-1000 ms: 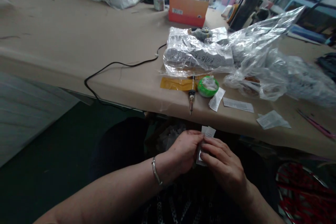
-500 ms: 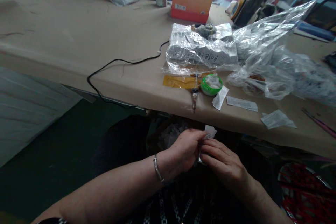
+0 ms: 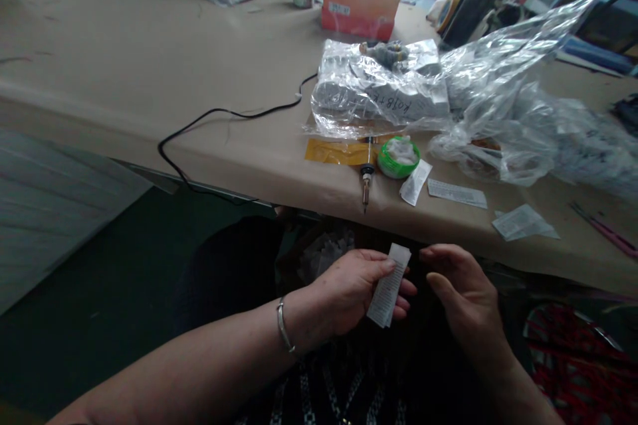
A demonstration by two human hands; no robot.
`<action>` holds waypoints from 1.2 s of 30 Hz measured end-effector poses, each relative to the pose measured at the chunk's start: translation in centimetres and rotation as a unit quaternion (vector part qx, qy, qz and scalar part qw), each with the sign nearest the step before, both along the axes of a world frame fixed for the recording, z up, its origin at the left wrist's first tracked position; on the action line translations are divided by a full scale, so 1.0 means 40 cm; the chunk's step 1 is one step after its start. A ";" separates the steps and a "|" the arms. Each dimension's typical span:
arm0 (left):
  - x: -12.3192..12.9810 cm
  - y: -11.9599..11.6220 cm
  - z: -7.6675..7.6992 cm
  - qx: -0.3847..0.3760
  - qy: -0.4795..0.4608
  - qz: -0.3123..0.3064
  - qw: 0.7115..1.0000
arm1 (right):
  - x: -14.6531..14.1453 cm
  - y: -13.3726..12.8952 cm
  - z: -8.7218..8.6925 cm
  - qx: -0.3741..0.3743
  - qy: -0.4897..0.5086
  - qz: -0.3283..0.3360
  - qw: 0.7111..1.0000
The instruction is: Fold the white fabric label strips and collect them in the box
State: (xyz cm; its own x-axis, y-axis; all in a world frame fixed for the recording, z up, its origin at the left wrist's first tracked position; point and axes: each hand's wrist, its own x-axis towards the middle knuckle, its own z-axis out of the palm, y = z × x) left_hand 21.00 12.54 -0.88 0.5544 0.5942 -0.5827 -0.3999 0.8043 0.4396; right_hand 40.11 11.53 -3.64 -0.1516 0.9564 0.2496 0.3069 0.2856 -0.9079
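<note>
Left hand pinches a small stack of printed white labels between thumb and fingers, nearer the wearer than the soldering iron on the desk. Right hand, half open with fingers loosely curled around nothing visible, is farther right of the iron. Just right of the iron sits a green tub; amber film lies left of it.

The table (brown-topped) bears a green tub and cord.
</note>
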 end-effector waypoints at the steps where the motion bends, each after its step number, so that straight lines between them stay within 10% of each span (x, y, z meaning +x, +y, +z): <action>1: -0.005 -0.005 0.004 -0.003 -0.009 -0.018 1.000 | 0.005 0.009 -0.004 -0.089 0.043 0.048 0.994; 5: -0.013 -0.030 0.013 0.001 -0.048 -0.086 0.995 | -0.001 0.034 -0.022 -0.319 0.173 0.287 0.887; 17: -0.015 -0.058 0.004 0.002 -0.033 -0.110 0.993 | -0.047 0.012 -0.044 -0.395 0.308 0.291 0.815; 36: -0.020 -0.072 -0.059 -0.030 -0.065 -0.136 0.988 | -0.024 0.009 -0.052 -0.420 0.239 0.290 0.826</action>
State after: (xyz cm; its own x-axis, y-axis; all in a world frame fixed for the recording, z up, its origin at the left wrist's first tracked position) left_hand 20.21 9.67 -3.22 0.7615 0.3796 -0.5253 -0.2157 0.9128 0.3469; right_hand 39.14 11.89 -5.71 -0.7217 0.6231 -0.3016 -0.1113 -0.5344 -0.8378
